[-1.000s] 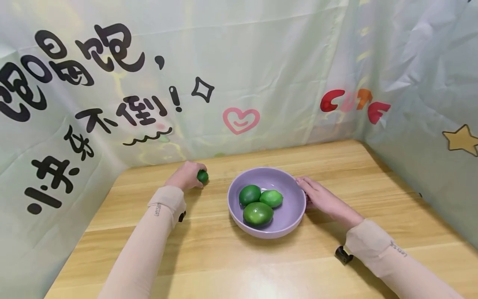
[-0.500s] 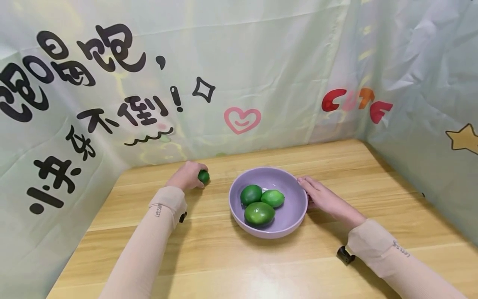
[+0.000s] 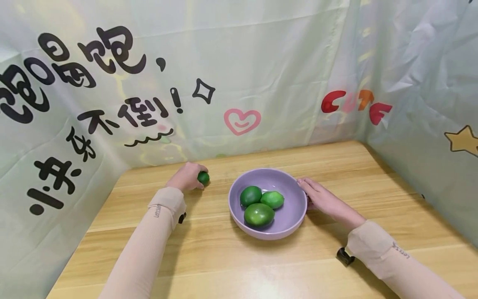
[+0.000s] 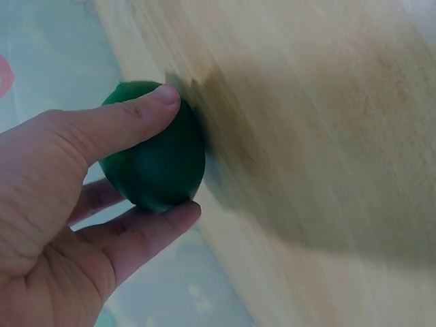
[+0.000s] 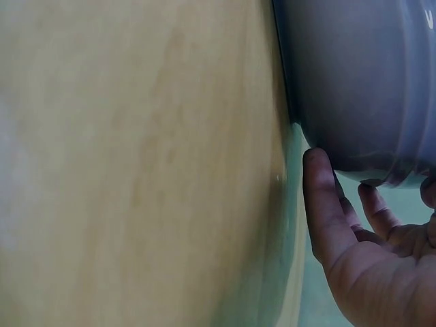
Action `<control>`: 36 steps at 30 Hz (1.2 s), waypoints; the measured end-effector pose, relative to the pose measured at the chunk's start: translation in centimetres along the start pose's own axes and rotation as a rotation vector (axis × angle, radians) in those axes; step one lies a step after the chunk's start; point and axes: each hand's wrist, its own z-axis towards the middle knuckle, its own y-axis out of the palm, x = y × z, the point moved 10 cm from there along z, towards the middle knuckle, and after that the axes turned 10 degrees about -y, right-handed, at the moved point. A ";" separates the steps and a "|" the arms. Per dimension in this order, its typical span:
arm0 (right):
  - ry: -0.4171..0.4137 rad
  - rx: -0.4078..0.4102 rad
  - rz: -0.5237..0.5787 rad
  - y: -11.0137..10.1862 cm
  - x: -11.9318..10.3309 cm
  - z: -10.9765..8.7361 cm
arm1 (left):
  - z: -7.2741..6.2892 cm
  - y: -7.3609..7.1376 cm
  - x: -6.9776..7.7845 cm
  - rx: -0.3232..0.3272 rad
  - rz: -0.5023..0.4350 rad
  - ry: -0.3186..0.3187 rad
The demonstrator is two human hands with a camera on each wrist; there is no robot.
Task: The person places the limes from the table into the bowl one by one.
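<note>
My left hand [image 3: 185,176] holds a dark green lime [image 4: 155,160] between thumb and fingers, low over the table's back left part. In the left wrist view, the thumb lies across its upper side and fingertips support it from below. A lilac bowl [image 3: 289,216] stands near the middle, holding a dark green lime [image 3: 250,195], a lighter green lime [image 3: 273,199] and a larger, glossy green fruit [image 3: 259,214]. My right hand [image 3: 319,196] is at the bowl's right side; in the right wrist view, its fingertips touch the outer wall and the fingers are fairly straight.
The wooden table [image 3: 216,261] reaches back to a printed cloth backdrop [image 3: 284,74]. A second cloth wall [image 3: 422,104] borders it on the right. Small black devices sit at both wrists, one of them a wrist camera [image 3: 345,256] by the right cuff.
</note>
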 end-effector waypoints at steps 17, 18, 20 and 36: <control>-0.009 -0.014 0.008 0.3 -0.1 -0.1 | 0.1 -0.2 -0.6 -0.036 -0.055 -0.027; -0.008 -0.013 0.008 0.2 -0.1 -0.1 | 0.1 -0.3 -0.5 -0.039 -0.067 -0.032; -0.006 -0.011 0.007 0.2 -0.1 -0.1 | 0.2 -0.6 -0.3 -0.036 -0.076 -0.032; -0.006 -0.006 0.009 0.0 -0.1 -0.2 | 0.3 -4.3 3.4 -0.017 -0.058 0.026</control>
